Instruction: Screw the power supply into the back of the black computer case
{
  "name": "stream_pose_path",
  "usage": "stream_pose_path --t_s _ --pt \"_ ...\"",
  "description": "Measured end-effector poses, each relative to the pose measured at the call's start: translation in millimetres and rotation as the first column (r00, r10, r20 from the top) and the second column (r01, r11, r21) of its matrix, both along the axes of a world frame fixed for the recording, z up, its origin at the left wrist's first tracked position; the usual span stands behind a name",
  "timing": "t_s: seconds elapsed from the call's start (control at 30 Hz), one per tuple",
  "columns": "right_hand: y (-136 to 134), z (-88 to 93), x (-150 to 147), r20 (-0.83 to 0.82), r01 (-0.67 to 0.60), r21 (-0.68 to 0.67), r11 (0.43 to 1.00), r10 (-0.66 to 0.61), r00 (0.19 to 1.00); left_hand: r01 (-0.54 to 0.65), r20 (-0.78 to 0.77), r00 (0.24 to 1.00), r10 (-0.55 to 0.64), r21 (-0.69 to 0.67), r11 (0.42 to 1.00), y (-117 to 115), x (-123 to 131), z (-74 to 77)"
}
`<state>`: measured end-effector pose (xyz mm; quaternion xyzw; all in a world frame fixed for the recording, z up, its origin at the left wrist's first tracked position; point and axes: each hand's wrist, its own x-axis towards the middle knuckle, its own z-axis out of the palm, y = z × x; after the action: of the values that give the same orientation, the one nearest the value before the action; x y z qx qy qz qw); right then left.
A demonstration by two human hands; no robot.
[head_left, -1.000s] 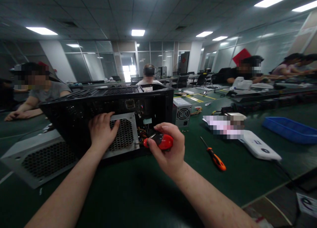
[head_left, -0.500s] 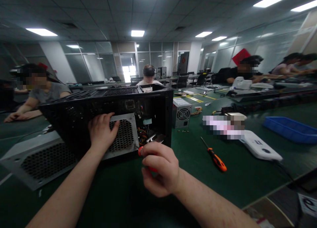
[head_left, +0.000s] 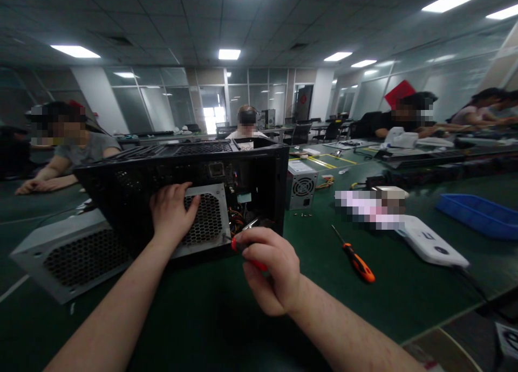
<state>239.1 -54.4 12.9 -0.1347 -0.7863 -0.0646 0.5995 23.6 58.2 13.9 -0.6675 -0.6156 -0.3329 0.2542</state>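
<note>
So the left hand (head_left: pixel 172 215) is laid flat with fingers spread on the silver unit with the honeycomb grille (head_left: pixel 208 218), not gripping anything, just palm against metal. That unit sits in the open side of the black PC case (head_left: pixel 121 186) on the green counter (head_left: pixel 319 242). Right hand (head_left: pixel 275 269) is curled tight around a red-handled screwdriver (head_left: pixel 234 244), mostly hidden by the fingers, shaft aimed at the unit's lower right corner. Can't tell if the tip is actually seated in a screw.

Other stuff around: a second grey grille box (head_left: pixel 81 221) at the left, right by the case, and a smaller power supply with a fan (head_left: pixel 303 186) on the other side, a few tiny screws (head_left: pixel 303 215) in front of it. An orange and black screwdriver (head_left: pixel 360 261) lies right of the right hand, and a blue tray (head_left: pixel 481 213) is farther over
</note>
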Motion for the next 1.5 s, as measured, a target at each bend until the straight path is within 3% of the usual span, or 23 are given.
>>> stream_pose_path --t_s 0.2,0.33,0.4,0.47,0.6,0.83,1.1,1.5 --pt "4 6.1 6 -0.070 0.156 -0.071 0.985 -0.161 0.985 -0.003 0.008 1.000 0.003 0.016 1.000 1 -1 -1.2" --pt "16 10.4 19 -0.188 0.352 -0.208 0.913 -0.391 0.901 0.006 0.013 1.000 -0.006 0.012 1.000 2 -1 -1.6" --pt "20 11.7 23 -0.194 0.380 -0.241 0.893 -0.428 0.883 0.002 0.006 1.000 -0.002 0.006 1.000 2 -1 -1.3" --pt "21 12.3 25 -0.171 0.331 -0.227 0.916 -0.373 0.912 -0.004 0.000 1.000 0.004 -0.001 1.000 1 -1 -0.7" --pt "15 10.1 20 -0.116 0.126 -0.158 0.979 -0.145 0.983 0.006 0.002 1.000 -0.006 0.005 1.000 0 -1 0.0" --pt "13 -1.7 12 -0.125 -0.090 -0.111 0.990 0.076 0.989 0.007 0.014 1.000 -0.008 0.010 1.000 2 -1 -1.7" --pt "6 -0.9 10 -0.067 -0.142 -0.098 0.985 0.136 0.988 0.014 0.003 1.000 -0.014 0.010 1.000 2 -1 -0.9" --pt "5 2.5 10 -0.048 -0.116 -0.091 0.989 0.112 0.993 0.020 0.018 1.000 -0.020 0.023 1.000 2 -1 -2.2"
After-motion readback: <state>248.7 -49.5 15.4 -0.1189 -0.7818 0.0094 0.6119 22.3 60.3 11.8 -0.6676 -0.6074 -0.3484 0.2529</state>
